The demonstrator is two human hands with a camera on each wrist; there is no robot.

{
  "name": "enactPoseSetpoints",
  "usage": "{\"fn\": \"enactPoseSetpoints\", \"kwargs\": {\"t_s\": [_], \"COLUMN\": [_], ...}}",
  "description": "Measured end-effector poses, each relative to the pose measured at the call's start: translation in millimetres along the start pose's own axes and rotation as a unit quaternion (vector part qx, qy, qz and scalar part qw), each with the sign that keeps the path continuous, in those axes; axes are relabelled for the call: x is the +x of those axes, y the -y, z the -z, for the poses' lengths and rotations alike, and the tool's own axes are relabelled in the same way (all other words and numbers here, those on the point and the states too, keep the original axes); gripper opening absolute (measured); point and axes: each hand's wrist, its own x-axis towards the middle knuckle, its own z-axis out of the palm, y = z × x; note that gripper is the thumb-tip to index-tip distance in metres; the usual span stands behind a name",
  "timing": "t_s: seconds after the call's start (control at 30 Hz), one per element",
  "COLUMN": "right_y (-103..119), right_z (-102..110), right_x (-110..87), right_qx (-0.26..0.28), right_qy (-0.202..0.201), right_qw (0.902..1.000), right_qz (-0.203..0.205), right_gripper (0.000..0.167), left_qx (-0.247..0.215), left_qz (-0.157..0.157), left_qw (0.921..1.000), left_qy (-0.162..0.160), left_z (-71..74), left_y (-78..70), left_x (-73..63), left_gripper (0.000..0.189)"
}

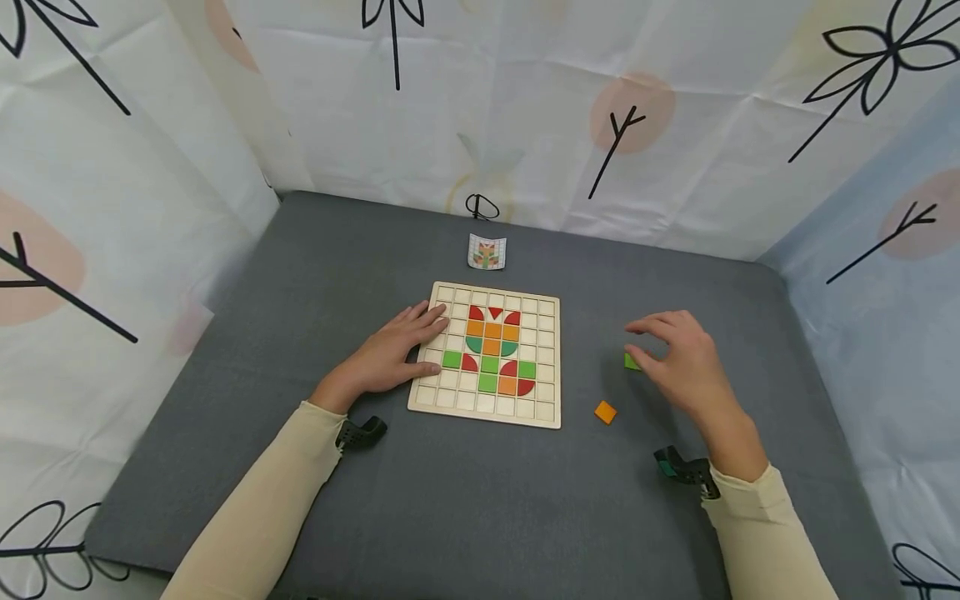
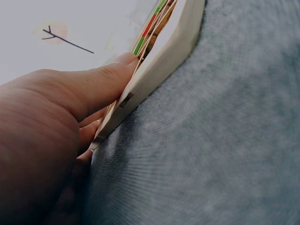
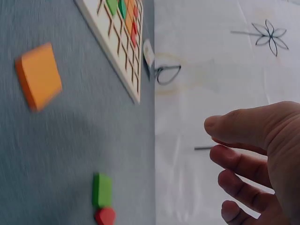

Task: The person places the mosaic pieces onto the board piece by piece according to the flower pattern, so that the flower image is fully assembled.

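Observation:
A wooden grid board [image 1: 442, 400] lies on the grey table, with red, orange and green tiles [image 1: 489, 365] set in its middle cells. My left hand [image 1: 390, 352] rests on its left edge; the left wrist view shows the thumb [image 2: 101, 84] over the rim. To the right of the board, my right hand [image 1: 684, 360] hovers above the table with thumb and fingers apart, holding nothing. Under it lies a green block [image 3: 102, 190], partly hidden in the head view, beside a red piece [image 3: 105, 216]. An orange square block [image 1: 605, 412] lies nearer the board.
Behind the board lies a small card [image 1: 487, 252] printed with a coloured tile pattern. White cloth [image 1: 525, 108] with drawn plants hangs around the grey table [image 1: 465, 508] at the back and sides.

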Motion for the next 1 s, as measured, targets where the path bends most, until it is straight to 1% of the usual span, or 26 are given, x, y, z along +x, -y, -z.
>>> {"fn": "enactPoseSetpoints", "kwargs": {"t_s": [0.1, 0.3, 0.43, 0.63, 0.8, 1.0], "right_y": [-8.6, -23.2, -30.5, -43.9, -50.6, -51.0], "right_z": [8.1, 12.1, 10.7, 4.8, 0.4, -4.4], "right_x": [-0.8, -4.6, -7.3, -10.8, -12.5, -14.4], "right_qx": [-0.007, -0.016, -0.023, -0.035, -0.052, -0.062], "right_qy": [0.016, 0.073, 0.112, 0.159, 0.169, 0.161], "right_qw": [0.9997, 0.9960, 0.9904, 0.9787, 0.9746, 0.9738], "right_qz": [-0.014, -0.048, -0.078, -0.124, -0.137, -0.148], "right_gripper": [0.028, 0.031, 0.036, 0.046, 0.047, 0.039], "left_qx": [0.001, 0.002, 0.001, -0.001, -0.005, -0.004], "left_qz": [-0.002, -0.004, -0.003, -0.003, -0.004, -0.005], "left_qw": [1.0000, 1.0000, 1.0000, 1.0000, 1.0000, 1.0000], "left_qy": [0.000, 0.000, 0.000, 0.003, 0.002, 0.002], "left_z": [-0.3, -0.5, -0.1, 0.4, 1.0, 1.5], "left_y": [1.5, 2.5, 1.8, -0.6, -1.7, -2.3], "left_x": [0.1, 0.4, 0.6, -0.4, -0.9, -0.8], "left_gripper": [0.085, 0.084, 0.084, 0.085, 0.084, 0.085]}}
